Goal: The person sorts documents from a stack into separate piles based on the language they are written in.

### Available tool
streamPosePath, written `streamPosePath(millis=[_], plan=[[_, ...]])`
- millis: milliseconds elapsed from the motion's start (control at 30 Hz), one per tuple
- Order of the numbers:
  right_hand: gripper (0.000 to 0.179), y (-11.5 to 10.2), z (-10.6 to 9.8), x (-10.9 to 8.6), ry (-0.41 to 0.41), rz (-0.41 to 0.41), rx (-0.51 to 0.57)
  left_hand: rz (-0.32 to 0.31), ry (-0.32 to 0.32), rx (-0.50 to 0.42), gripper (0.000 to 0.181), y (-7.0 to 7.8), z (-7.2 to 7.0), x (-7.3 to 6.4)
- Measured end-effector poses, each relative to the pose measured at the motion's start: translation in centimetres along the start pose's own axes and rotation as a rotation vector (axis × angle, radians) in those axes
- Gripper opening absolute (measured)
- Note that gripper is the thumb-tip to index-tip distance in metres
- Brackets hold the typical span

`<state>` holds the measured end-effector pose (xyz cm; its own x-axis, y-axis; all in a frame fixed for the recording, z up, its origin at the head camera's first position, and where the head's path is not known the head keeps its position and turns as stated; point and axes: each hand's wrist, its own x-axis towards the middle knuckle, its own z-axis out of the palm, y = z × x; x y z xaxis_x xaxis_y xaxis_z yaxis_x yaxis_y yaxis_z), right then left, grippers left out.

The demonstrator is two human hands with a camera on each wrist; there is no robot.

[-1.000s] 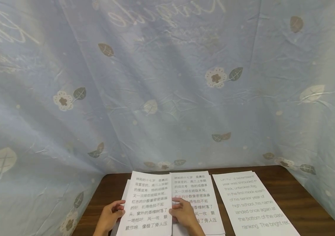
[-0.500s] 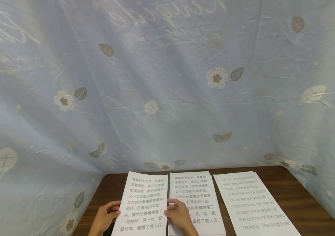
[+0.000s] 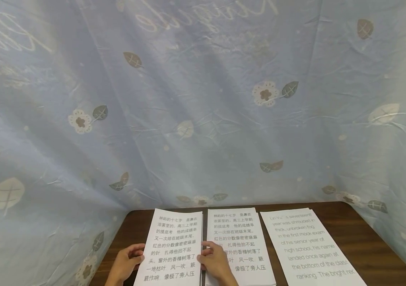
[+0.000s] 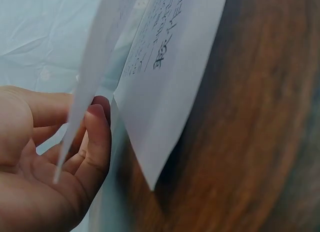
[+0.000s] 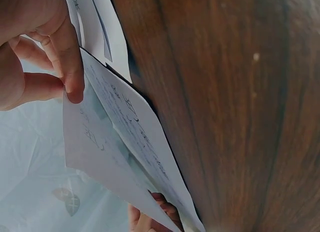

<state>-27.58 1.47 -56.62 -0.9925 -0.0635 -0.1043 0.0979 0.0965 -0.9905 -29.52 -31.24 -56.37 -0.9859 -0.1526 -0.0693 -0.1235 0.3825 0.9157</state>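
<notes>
Between my two hands is a sheet of paper (image 3: 172, 248) with printed Chinese text, raised above a lower printed paper (image 4: 165, 117) that lies on the table. My left hand (image 3: 125, 262) pinches its left edge with thumb and fingers. At the opposite edge, my right hand (image 3: 214, 260) pinches it the same way, partly covering the left side of the middle paper stack (image 3: 238, 246). The right wrist view shows the held sheet (image 5: 100, 147) tilted away from the paper underneath (image 5: 135, 112).
On the right lies another paper stack (image 3: 306, 246), printed in English. All the papers are on a dark wooden table (image 3: 364, 254). A pale blue patterned cloth (image 3: 210, 151) hangs behind the table and along its sides.
Both hands have moved left with the held sheet, mostly in the first half second. The sheet no longer overlaps the middle stack, and a dark strip of table shows between them.
</notes>
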Motion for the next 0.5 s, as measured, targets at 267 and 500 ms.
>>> streamPosePath(millis=[267, 500], plan=[[0.057, -0.20, -0.04, 0.09, 0.007, 0.011, -0.017, 0.015, 0.001, 0.026, 0.041, 0.07, 0.26, -0.13], [0.056, 0.11, -0.15, 0.17, 0.007, 0.004, -0.022, 0.025, -0.002, 0.036, 0.041, 0.00, 0.45, -0.05]])
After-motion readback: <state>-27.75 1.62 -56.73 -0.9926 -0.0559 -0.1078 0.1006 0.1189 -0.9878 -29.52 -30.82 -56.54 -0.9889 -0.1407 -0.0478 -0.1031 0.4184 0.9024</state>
